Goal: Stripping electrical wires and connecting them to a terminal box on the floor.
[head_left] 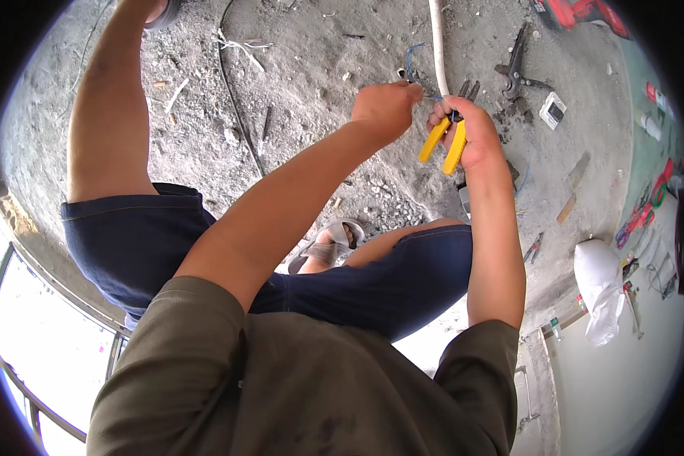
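Observation:
My right hand (476, 135) is closed round wire strippers with yellow handles (456, 148); their dark jaws point away from me. A white cable or thin conduit (438, 45) comes down from the far edge, its near end beside the right thumb. To the left of the strippers, my left hand (386, 108) is closed, pinching at a thin blue wire (433, 96) that shows in the gap between the hands. Its fingertips are partly hidden. A curled blue wire end (410, 57) stands just beyond the left hand.
Dusty concrete with rubble surrounds my sandalled foot (333, 239). Right of the hands lie a dark plier-like tool (514, 72), a small white device (552, 110), a scraper (574, 186) and a white bag (599, 285). A red power tool (585, 11) lies far right; a black cable (235, 99) runs left.

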Action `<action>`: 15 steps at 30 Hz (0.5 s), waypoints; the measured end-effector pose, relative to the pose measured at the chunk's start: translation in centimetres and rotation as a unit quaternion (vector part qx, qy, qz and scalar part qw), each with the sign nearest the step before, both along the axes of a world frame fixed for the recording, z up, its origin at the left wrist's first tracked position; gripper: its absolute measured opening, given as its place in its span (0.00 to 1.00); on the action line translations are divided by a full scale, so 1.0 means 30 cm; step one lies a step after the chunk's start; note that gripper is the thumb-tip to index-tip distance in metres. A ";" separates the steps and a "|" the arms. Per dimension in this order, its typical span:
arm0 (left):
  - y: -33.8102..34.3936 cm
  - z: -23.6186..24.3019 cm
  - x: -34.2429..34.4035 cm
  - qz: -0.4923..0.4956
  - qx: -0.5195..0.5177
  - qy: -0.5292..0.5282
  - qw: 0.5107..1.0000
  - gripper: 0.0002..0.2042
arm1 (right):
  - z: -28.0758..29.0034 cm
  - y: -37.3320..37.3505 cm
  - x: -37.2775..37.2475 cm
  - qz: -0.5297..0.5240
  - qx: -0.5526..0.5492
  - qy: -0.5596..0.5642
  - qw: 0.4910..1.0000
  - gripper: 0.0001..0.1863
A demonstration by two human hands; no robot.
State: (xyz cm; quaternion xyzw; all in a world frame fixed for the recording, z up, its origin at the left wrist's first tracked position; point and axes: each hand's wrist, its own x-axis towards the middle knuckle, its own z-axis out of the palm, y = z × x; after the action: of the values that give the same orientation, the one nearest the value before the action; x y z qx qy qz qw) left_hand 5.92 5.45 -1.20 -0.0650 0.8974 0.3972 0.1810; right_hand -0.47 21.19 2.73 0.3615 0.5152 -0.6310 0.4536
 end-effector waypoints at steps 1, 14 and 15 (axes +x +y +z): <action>0.008 0.001 0.004 -0.001 0.003 -0.001 1.000 0.11 | -0.007 0.000 -0.003 -0.001 -0.008 0.006 1.000 0.08; -0.028 0.019 -0.051 0.198 0.347 -0.322 0.858 0.11 | -0.022 0.026 -0.015 0.065 0.023 -0.003 0.998 0.09; -0.028 0.010 -0.041 0.178 0.324 -0.285 0.884 0.10 | -0.030 0.034 -0.018 0.066 0.024 -0.003 0.998 0.09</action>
State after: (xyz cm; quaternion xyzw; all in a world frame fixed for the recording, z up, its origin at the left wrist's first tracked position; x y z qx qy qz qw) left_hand 4.68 4.61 -0.89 -0.2714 0.6017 0.6560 0.3660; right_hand -1.01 22.20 1.82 0.3390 0.5519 -0.5860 0.4869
